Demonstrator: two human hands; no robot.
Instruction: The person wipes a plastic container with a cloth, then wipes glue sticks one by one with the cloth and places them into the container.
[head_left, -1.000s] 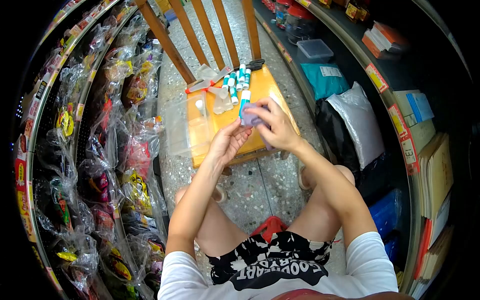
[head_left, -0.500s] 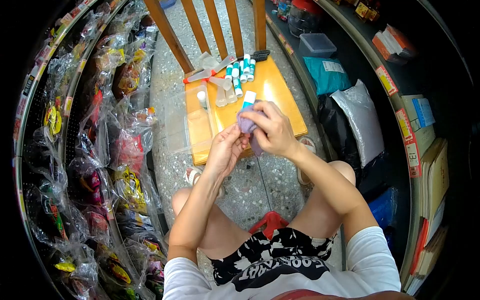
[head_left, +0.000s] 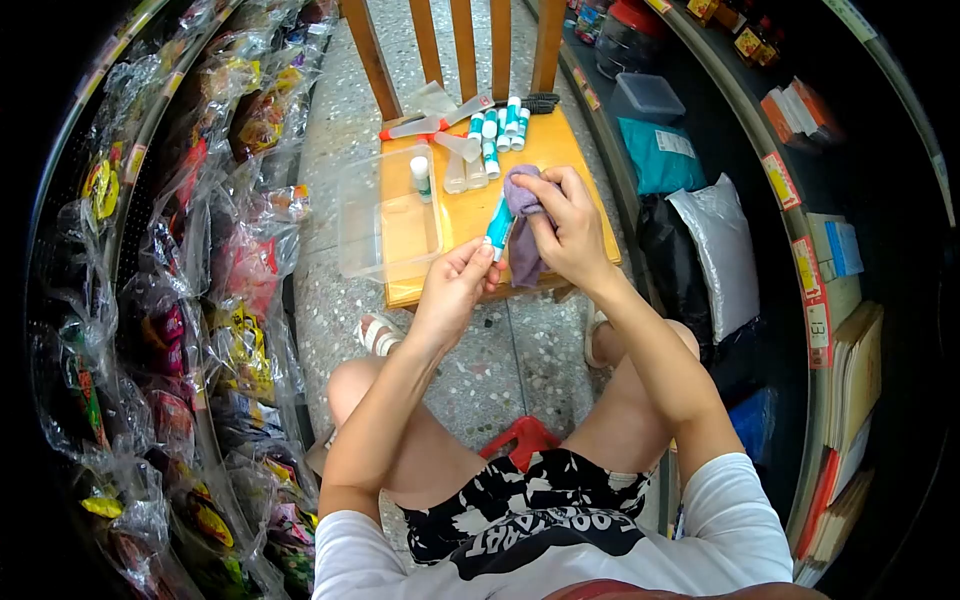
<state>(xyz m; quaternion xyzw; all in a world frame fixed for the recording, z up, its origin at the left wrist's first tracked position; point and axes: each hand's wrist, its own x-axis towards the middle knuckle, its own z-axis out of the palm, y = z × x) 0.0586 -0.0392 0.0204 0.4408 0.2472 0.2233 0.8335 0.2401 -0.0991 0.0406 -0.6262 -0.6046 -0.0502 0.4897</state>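
My left hand (head_left: 462,283) pinches the lower end of a teal and white glue stick (head_left: 499,228), which tilts up to the right. A purple cloth (head_left: 525,240) is gripped in my right hand (head_left: 570,222), wrapped about the stick's upper end, so that end is hidden. Beyond my hands, several similar sticks (head_left: 503,128) stand and lie in a group on the yellow wooden chair seat (head_left: 562,135). Clear bottles with red parts (head_left: 415,127) lie to their left. A clear plastic box (head_left: 362,215) at the seat's left edge holds one white-capped stick (head_left: 421,176).
Shelves of plastic-wrapped packets (head_left: 245,350) run along the left. On the right shelf are a teal bag (head_left: 660,155), a silver bag (head_left: 718,255), a clear container (head_left: 648,97) and stacked envelopes (head_left: 850,375). A red stool (head_left: 522,440) shows between my legs.
The cloth has moved up and right along the stick, uncovering its teal body. My left hand still holds the lower end. The view has shifted slightly.
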